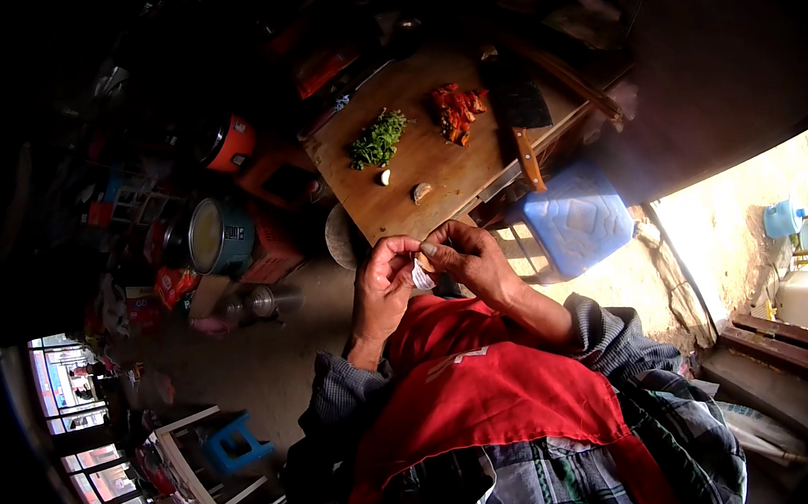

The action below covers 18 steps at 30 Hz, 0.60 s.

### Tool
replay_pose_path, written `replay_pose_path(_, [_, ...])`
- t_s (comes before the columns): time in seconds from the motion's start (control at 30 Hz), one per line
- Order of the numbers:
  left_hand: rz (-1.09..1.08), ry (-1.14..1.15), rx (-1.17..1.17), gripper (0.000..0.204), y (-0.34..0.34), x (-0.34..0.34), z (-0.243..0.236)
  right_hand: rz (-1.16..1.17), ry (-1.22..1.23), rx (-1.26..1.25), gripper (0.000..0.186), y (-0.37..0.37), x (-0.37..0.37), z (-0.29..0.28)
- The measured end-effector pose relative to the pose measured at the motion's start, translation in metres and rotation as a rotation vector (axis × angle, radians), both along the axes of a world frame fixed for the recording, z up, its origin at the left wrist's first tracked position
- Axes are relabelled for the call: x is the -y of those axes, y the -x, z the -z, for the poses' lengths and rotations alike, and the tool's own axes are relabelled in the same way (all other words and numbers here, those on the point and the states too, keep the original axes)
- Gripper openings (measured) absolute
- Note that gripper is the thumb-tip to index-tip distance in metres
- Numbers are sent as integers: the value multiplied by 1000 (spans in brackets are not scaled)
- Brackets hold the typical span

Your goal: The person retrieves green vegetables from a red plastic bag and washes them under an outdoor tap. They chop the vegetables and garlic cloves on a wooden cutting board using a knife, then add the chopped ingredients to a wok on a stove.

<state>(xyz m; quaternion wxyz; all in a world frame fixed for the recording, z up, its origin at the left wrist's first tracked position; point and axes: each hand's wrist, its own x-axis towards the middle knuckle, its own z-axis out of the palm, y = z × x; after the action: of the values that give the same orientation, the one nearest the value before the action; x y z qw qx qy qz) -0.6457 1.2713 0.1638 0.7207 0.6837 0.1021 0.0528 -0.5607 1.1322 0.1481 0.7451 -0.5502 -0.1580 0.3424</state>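
Note:
Close together in front of my red apron, my left hand and my right hand pinch a garlic clove between the fingertips. Pale papery skin hangs below it. Just beyond the hands lies a wooden cutting board. On it are a white peeled clove, a brownish unpeeled clove, a heap of chopped greens and a heap of chopped red peppers. At the board's right lies a cleaver, its wooden handle jutting over the edge.
A blue plastic stool stands right of the board. On the left are a round teal tin, a red rice cooker and a clear jar. A small blue stool sits at lower left. The far background is dark.

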Motion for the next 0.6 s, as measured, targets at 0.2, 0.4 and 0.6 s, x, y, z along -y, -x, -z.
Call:
replay_pose_path(0.2, [-18,-34,69,24,12,-8,-6,-157,12,54,15,-5,-10,-4])
replay_pose_path(0.4, [-94,-436,117,23,20,-24,-6,-167,-33,-35,15,3,-38,10])
replay_pose_path(0.6, [-114,-616,205,22,30,-72,-9,-95,-131,-527,20,21,-84,3])
